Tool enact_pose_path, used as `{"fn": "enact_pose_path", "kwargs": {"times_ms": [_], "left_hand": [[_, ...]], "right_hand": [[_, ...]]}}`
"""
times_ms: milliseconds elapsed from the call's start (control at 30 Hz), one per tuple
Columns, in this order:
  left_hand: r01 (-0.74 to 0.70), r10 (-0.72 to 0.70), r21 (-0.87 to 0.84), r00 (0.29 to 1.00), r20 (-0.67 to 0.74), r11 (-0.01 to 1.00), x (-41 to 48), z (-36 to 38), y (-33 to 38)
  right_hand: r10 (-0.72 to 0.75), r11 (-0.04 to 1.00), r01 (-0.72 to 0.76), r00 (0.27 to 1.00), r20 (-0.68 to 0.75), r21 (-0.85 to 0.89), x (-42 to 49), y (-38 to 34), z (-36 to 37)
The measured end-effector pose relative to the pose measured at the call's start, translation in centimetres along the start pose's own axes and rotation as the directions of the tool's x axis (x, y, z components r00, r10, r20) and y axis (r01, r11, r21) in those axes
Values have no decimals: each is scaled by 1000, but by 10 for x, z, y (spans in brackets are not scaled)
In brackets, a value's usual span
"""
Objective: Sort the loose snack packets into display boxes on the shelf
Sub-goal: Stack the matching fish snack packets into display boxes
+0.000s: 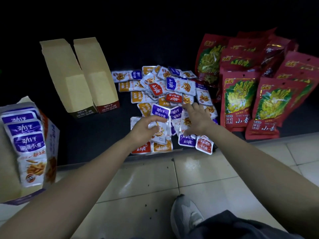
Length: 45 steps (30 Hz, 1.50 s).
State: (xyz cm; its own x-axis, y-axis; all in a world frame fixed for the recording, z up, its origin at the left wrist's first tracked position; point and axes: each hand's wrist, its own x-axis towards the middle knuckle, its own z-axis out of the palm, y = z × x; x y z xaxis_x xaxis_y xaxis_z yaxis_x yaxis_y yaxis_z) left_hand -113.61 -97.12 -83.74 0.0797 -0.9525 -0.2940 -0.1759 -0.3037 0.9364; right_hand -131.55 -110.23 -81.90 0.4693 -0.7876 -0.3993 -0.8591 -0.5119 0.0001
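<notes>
The purple packet (159,112) pinched in the left hand (143,130) reads 劲仔 in white, with 深海小鱼 beneath. The same 劲仔 stands, turned every way, on the purple, red and orange bands of the loose packets (172,87) heaped mid-shelf. In the filled display box (51,135) at the shelf's left front corner, the stacked packet (29,144) shows 劲仔 over 深海小鱼. The front lips of the two empty display boxes (69,75) carry upside-down print, blurred; the red lip seems to read 深海小鱼. Toward the shelf's right end, the front red bags (239,100) bear large white 小香, a small 香脆味, a boxed 膨化食品 and fine XIANG XIANG lettering.
</notes>
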Motion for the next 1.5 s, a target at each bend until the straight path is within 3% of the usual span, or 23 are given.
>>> {"fn": "enact_pose_path", "kwargs": {"times_ms": [233,333,433,500,633,800,900,967,1033,1100,1133,1200,1233,1300,1500], "left_hand": [[-23,-2,-132,982,-188,991,-10,-14,4],[-23,-24,-153,955,-296,988,-11,-18,1],[-20,-48,-200,942,-332,980,-10,-19,-1],[2,-69,-204,944,-323,979,-8,-16,1],[28,-128,-310,943,-307,950,-3,-10,2],[-4,-181,-485,925,-335,874,-1,-5,7],[-78,-127,-460,909,-398,884,-5,-7,5],[-81,-122,-427,897,-426,900,-6,-10,4],[-70,-114,-393,897,-426,917,-6,-13,2],[-63,-105,-372,904,-414,926,-7,-15,0],[-67,-91,-360,910,-405,930,-8,-16,-1],[-79,-55,-325,922,-383,942,-9,-16,-1],[-85,-38,-308,927,-373,947,-9,-16,0],[-98,-16,-302,936,-353,948,-10,-15,1],[-82,-27,-328,948,-316,941,-12,-16,0]], "right_hand": [[-40,906,187,930,-364,378,17,-11,-11],[135,711,216,892,-431,669,16,-10,-31],[263,435,221,896,-358,873,14,-2,-39],[262,256,182,933,-249,949,12,-3,-36],[33,55,-21,999,19,998,2,-18,-20],[-164,150,-90,980,115,985,-7,-44,-14],[-244,163,-68,964,107,984,-9,-48,-17],[-220,237,-40,971,94,971,-8,-42,-18],[-35,454,37,999,-24,890,-3,-27,-18],[58,741,73,983,-172,668,4,-9,-18],[29,850,58,987,-155,524,6,-3,-17],[-14,970,11,1000,13,244,5,1,-9],[-11,989,3,999,54,149,5,0,-2],[-25,997,26,1000,-10,78,3,-5,8],[-85,987,101,988,-125,125,10,-12,12]]}}
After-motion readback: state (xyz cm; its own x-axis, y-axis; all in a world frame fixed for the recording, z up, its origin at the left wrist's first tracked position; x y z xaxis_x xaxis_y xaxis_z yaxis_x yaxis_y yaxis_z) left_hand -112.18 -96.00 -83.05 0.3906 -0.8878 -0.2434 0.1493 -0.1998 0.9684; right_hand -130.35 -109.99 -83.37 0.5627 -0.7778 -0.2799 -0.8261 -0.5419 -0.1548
